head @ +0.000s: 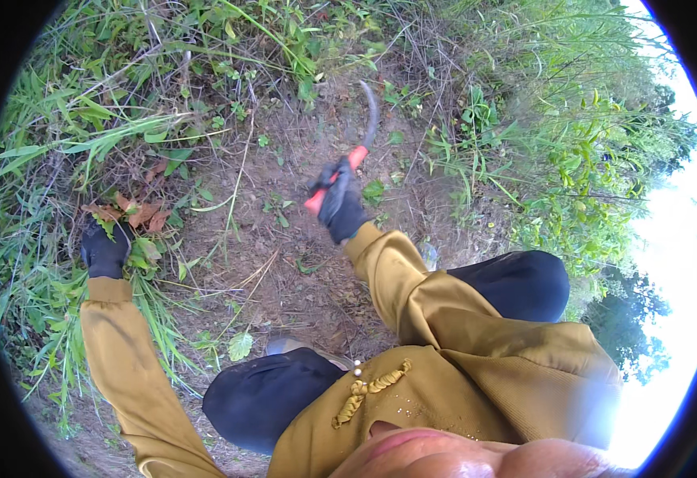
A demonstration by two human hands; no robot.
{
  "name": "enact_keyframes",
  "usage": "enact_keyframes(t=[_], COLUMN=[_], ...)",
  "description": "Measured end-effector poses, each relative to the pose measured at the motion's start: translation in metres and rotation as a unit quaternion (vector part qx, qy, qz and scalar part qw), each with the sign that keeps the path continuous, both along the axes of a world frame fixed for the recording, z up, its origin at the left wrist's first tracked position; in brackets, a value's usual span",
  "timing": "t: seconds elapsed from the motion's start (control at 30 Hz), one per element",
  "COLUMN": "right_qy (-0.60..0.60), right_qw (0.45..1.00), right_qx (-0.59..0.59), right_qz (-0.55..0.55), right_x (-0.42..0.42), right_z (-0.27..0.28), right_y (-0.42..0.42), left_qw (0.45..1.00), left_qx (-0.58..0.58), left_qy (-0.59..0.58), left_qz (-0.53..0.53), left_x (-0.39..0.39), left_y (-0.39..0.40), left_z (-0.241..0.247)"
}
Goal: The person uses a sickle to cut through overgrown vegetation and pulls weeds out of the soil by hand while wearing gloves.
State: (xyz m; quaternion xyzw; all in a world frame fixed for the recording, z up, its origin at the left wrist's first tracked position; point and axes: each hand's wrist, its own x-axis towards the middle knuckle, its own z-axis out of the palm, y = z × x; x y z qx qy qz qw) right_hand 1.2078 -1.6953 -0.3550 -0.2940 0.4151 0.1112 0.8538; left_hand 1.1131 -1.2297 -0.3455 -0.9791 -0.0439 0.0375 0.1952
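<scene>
In a dark glove, my right hand [337,197] is closed around the red handle of a sickle [370,116]. Its curved metal blade points away from me, above bare soil. Over at the left, my left hand [107,244], also gloved, is low among green grass and weeds, against a clump of brown dry leaves [142,213] and some green leaves. The leaves partly hide its fingers, so whether it grips any of them cannot be told.
Tall grass [55,149] and dry stems border the soil [270,179] at the left and top. Leafy bushes [587,179] grow at the right. My bent knees [276,394] and shoes are close below my hands. Small weeds [374,192] dot the ground.
</scene>
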Motion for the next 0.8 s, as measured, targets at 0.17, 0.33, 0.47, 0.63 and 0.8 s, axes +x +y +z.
enact_keyframes(t=[0.17, 0.33, 0.47, 0.63, 0.8], right_qy=[-0.102, -0.043, -0.03, 0.003, -0.047], right_qw=[0.992, 0.999, 0.982, 0.979, 0.992], right_qx=[-0.059, 0.004, 0.11, 0.096, 0.066], right_qz=[0.054, 0.019, 0.153, 0.182, 0.093], right_x=[0.084, 0.071, -0.045, -0.078, -0.019], right_z=[-0.031, -0.026, 0.068, 0.04, 0.027], right_y=[-0.035, 0.047, 0.112, 0.083, 0.038], left_qw=[0.985, 0.979, 0.972, 0.974, 0.977], left_qx=[-0.088, -0.112, -0.137, -0.129, -0.141], left_qy=[0.056, 0.036, 0.024, 0.037, -0.093], left_qz=[0.134, 0.166, 0.191, 0.185, 0.13], left_x=[0.014, 0.023, 0.013, 0.025, 0.017], left_y=[-0.036, -0.057, -0.051, -0.07, -0.043], left_z=[0.046, 0.07, 0.074, 0.083, 0.052])
